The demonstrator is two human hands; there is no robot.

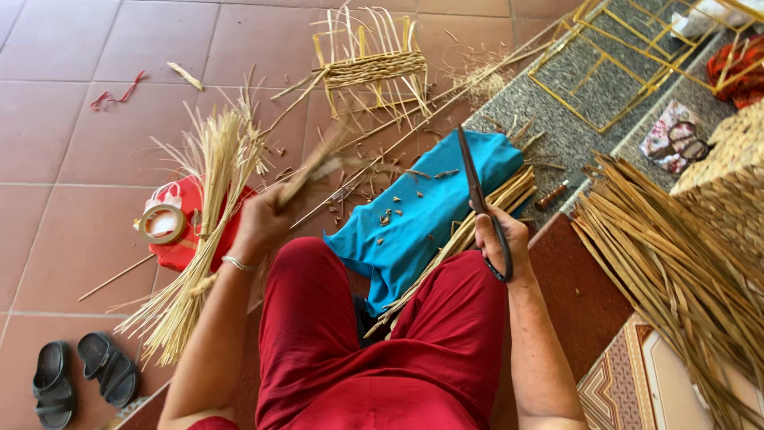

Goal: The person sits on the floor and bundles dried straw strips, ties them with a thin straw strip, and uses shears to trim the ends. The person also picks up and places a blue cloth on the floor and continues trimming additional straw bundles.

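A red tiled floor (79,159) carries a large heap of flat straw strips (676,263) at the right and a pale reed bundle (211,199) at the left. A blue cloth (430,207) lies across the person's knee (littered with cut bits). The right hand (505,243) grips dark scissors (477,199), blades pointing away; the left hand (259,223) is closed around a blurred straw strand (314,171)

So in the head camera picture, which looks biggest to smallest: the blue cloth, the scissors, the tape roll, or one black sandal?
1. Blue cloth
2. Scissors in the right hand
3. Black sandal and tape roll: the sandal looks slightly larger, but it is close.
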